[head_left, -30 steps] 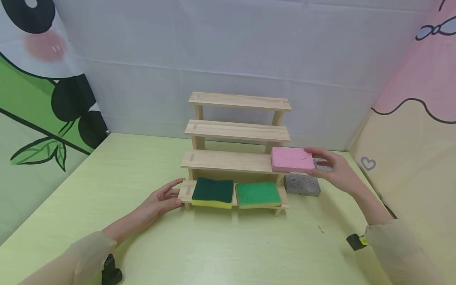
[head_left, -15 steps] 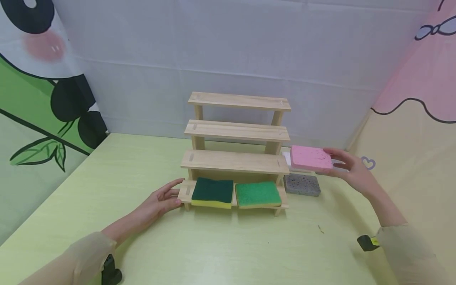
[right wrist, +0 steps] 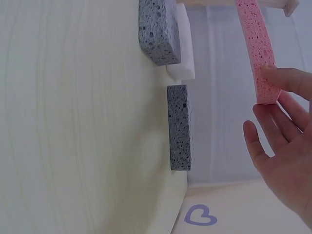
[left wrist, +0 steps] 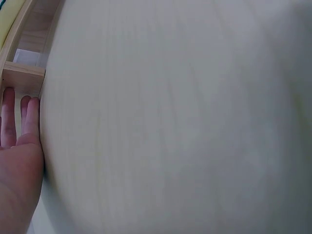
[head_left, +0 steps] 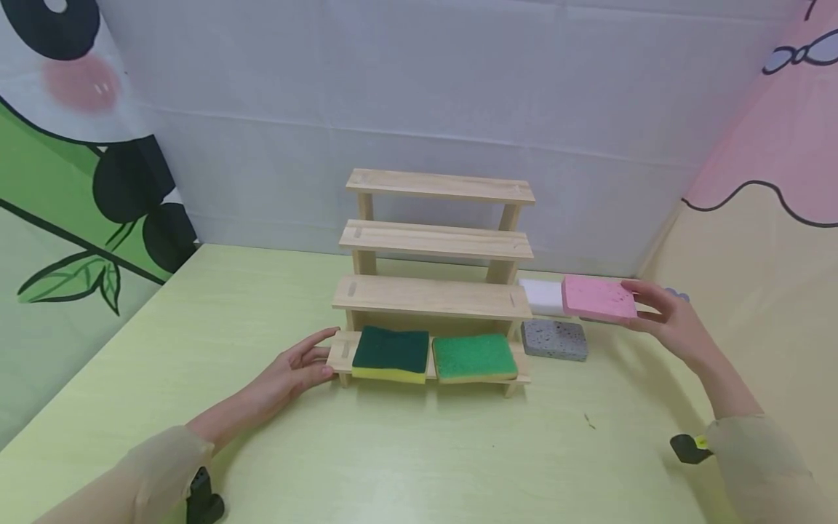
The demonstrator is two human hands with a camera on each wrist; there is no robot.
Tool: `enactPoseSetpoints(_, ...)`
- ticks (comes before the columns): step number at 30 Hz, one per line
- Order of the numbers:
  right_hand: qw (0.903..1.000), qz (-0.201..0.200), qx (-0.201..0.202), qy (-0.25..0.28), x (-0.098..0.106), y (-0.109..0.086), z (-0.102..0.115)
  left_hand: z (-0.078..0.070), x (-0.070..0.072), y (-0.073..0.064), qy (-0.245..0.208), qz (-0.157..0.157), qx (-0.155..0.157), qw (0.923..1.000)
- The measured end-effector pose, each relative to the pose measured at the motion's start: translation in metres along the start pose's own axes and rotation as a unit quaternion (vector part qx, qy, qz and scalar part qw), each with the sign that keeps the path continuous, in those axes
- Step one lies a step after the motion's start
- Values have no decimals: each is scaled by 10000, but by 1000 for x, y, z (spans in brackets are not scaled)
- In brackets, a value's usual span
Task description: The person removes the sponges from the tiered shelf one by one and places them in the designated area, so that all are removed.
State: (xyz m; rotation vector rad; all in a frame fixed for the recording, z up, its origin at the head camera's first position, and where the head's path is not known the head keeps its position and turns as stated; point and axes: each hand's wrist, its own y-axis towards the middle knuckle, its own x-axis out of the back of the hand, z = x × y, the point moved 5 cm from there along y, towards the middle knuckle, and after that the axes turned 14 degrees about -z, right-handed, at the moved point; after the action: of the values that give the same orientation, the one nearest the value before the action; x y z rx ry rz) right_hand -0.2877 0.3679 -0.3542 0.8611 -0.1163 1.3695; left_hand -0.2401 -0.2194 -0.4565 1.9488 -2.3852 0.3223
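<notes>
Held by its right end, a pink sponge (head_left: 599,297) hangs above the table; my right hand (head_left: 671,320) pinches it between thumb and fingers. In the right wrist view the pink sponge (right wrist: 258,53) stands clear of the things below. My left hand (head_left: 288,371) touches the left end of the lowest step of a wooden tiered shelf (head_left: 432,295). Its fingers lie nearly straight against a shelf leg (left wrist: 24,75) in the left wrist view. On that lowest step lie a dark green and yellow sponge (head_left: 391,353) and a bright green sponge (head_left: 474,356).
Right of the shelf, a grey sponge (head_left: 555,340) and a white block (head_left: 542,297) lie on the table (head_left: 425,451). A second grey sponge (right wrist: 179,126) shows in the right wrist view. A pale cloth wall (head_left: 419,87) stands behind.
My right hand has carried the pink sponge rightward, away from the second step's right end, and slightly lower since half a second ago. The white block has come into sight. My left hand stays put.
</notes>
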Motion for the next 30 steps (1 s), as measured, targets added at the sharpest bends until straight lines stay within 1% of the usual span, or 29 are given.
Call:
enactPoseSetpoints(2, 10000, 11, -53, 1, 3, -2, -7, 0, 0, 0, 8, -9, 0, 10000)
enactPoseSetpoints(6, 9994, 65, -281, -190, 9, -5, -20, 1, 1, 1, 35, -11, -20, 10000)
enactPoseSetpoints(13, 9985, 200, -505, -117, 14, -12, -36, 2, 1, 1, 34, 11, -8, 10000)
enactPoseSetpoints(17, 9972, 294, -657, -178, 17, -14, -45, 1, 1, 0, 30, 4, -3, 10000)
enactPoseSetpoints(21, 9949, 409, -881, -260, 19, -17, -52, 1, 1, 0, 33, -15, 15, 10000)
enactPoseSetpoints(25, 9912, 568, -1098, -481, 22, -20, -56, 0, 0, 0, 1, -15, 23, 10000)
enactPoseSetpoints(27, 9898, 635, -1158, -538, 22, -21, -58, 0, 0, 0, -2, -9, 17, 10000)
enactPoseSetpoints(30, 9891, 665, -1223, -491, 23, -23, -63, 0, 0, 0, -3, 5, 12, 10000)
